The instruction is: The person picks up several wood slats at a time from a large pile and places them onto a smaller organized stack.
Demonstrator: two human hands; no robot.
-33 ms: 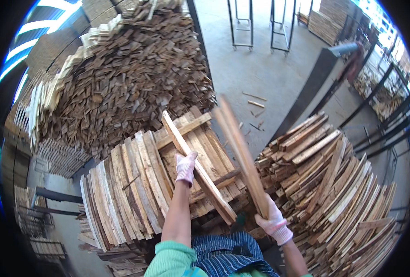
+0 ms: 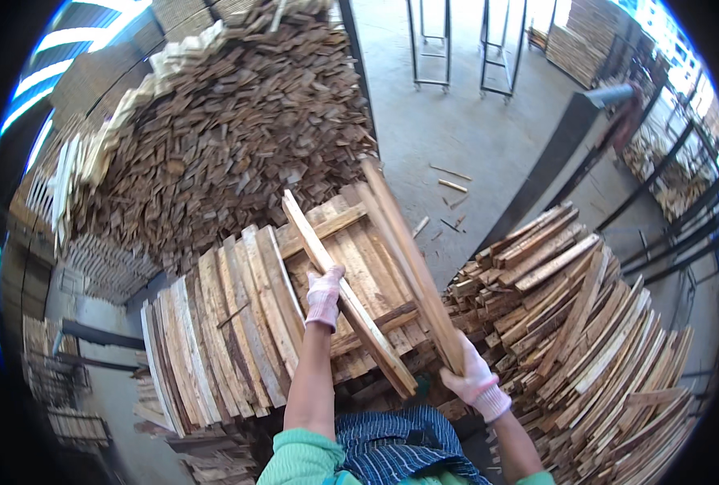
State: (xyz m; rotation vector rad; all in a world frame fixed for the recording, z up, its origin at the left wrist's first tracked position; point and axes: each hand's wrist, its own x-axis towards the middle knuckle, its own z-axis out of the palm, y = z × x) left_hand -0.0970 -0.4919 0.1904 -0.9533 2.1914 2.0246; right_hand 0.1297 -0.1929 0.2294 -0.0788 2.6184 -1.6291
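1. Long, straight, pale-brown wooden plank (image 2: 367, 325): it slants across the centre of the frame, upper end leaning left, lower end just above the dark blue striped cloth (image 2: 400, 440) at bottom centre. One long face is light and creamy; the narrower side below looks browner.
2. The left hand (image 2: 324, 293), in a whitish-pink knit glove, is closed around this plank near its middle.
3. A second, warmer-brown length of wood (image 2: 422, 283) slants right of centre, with a smooth-looking, lengthwise face. Its upper end shows two tips, so it may be two pieces together.
4. The right hand (image 2: 473, 380), gloved alike, grips its lower end, thumb on the near side.
5. Below both lies a layered stack of rough tan boards (image 2: 254, 271), left of centre; whether the held wood touches it, I cannot tell.
6. A loose pile of brown wooden strips (image 2: 586, 323) fills the lower right.
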